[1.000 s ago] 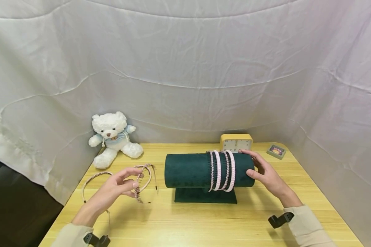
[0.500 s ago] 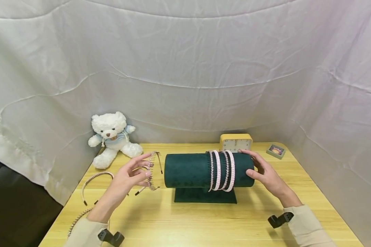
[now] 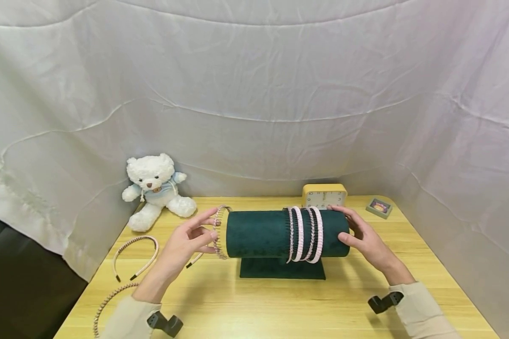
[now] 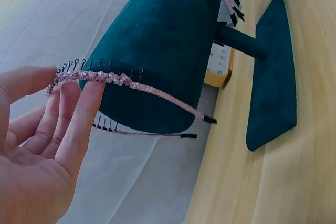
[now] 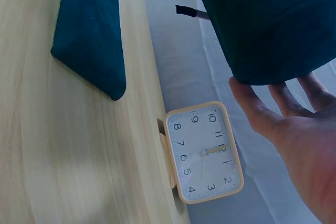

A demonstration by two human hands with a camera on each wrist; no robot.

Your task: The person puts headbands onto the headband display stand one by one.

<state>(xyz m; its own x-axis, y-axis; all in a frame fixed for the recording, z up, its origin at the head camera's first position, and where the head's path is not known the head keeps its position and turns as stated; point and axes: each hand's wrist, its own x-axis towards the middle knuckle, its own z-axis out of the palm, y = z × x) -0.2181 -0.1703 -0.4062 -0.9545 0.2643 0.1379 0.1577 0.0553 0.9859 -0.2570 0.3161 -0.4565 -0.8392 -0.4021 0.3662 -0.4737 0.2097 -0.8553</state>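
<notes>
My left hand (image 3: pixel 182 247) pinches a pink beaded headband (image 4: pixel 94 76) with dark comb teeth along its inner side. The headband stands at the left end of a dark green velvet headband stand (image 3: pixel 256 233), its free ends pointing past the roll in the left wrist view. Thumb in front and fingers at the back and top, my right hand (image 3: pixel 369 247) touches the roll's right end with fairly straight fingers. Several pink headbands (image 3: pixel 319 235) sit side by side round the roll's right half.
On the table's left lie a light headband (image 3: pixel 125 249) and a beaded one (image 3: pixel 99 308); part of another shows behind my left hand. A white teddy bear (image 3: pixel 150 190) sits at the back left. Behind the stand is a yellow clock (image 3: pixel 324 194), with a small grey-green box (image 3: pixel 379 207) farther right.
My left hand has carried the toothed headband up and rightward from the table's left side to the roll's left end. The right hand, stand and headbands on it have stayed put.
</notes>
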